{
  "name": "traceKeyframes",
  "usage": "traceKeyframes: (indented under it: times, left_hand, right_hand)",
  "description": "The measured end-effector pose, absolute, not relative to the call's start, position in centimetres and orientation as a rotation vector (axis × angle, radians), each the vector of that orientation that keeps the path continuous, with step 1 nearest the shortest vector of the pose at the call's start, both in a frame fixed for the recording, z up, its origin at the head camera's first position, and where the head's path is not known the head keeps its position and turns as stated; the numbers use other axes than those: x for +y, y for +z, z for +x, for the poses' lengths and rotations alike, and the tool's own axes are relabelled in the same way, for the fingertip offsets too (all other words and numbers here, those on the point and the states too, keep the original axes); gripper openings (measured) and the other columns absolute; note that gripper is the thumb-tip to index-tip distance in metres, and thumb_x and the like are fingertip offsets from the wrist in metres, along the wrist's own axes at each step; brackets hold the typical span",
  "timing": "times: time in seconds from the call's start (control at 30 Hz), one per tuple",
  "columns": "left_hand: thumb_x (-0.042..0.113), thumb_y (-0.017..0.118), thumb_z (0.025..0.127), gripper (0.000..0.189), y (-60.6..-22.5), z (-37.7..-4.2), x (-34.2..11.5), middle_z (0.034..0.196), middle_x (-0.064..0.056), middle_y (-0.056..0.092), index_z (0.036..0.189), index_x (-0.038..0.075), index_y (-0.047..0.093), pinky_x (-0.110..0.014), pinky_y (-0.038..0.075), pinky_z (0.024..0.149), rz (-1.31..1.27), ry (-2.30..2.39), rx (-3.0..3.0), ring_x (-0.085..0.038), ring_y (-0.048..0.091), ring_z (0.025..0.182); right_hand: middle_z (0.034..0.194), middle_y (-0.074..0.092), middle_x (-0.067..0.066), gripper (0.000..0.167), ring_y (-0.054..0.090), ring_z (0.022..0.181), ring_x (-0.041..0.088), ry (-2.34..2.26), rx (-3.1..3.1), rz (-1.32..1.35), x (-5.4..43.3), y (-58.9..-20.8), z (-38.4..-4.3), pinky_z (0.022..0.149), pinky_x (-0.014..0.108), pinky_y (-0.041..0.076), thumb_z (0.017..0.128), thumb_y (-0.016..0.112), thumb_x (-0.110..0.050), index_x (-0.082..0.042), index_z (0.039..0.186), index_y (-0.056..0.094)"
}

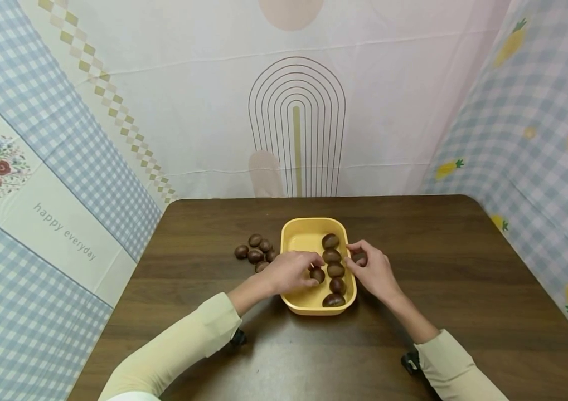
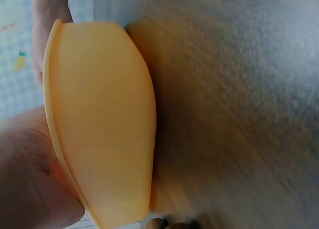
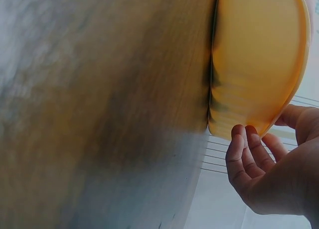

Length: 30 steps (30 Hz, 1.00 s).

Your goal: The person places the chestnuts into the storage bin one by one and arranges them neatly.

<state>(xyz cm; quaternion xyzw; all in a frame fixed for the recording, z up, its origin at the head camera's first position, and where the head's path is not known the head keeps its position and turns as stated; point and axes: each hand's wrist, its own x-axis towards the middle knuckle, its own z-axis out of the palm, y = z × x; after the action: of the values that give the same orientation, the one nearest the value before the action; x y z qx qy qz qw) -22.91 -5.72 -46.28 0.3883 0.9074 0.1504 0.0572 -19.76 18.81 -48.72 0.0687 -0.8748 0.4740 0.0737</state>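
A yellow rectangular tray (image 1: 309, 310) sits on the table with a column of several glossy brown chestnuts (image 1: 335, 270) along its right side. Inside it, my left hand (image 1: 291, 273) holds one more chestnut (image 1: 317, 275) between thumb and fingers, just left of that column. The left wrist view shows only the tray's outer wall (image 2: 104, 119) and part of the hand; the held chestnut is hidden there. My right hand (image 1: 375, 274) holds the tray's right rim, and in the right wrist view its curled fingers (image 3: 254, 149) rest at the outer wall.
Left of the tray, several loose chestnuts (image 1: 256, 256) lie in a cluster on the dark wooden table (image 1: 203, 323), partly behind my left hand. A patterned cloth (image 1: 203, 111) hangs behind the table's far edge, with checked cloth at both sides.
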Motion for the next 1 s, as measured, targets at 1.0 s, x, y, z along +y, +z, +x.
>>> traceKeyframes:
  times: [1.0]
  left_hand:
    - [0.016,0.075,0.102,0.03,-43.4,-27.2,-11.7,0.125,-0.007,0.075,0.13,0.006,0.07,-0.042,0.058,0.097,0.996,1.017,2.854,-0.025,0.072,0.115]
  right_hand:
    - [0.11,0.072,0.017,0.028,0.068,0.079,0.022,1.419,-2.616,0.215,18.8,-48.6,-19.8,0.064,0.022,0.053,0.097,0.075,-0.003,0.002,0.124,0.07]
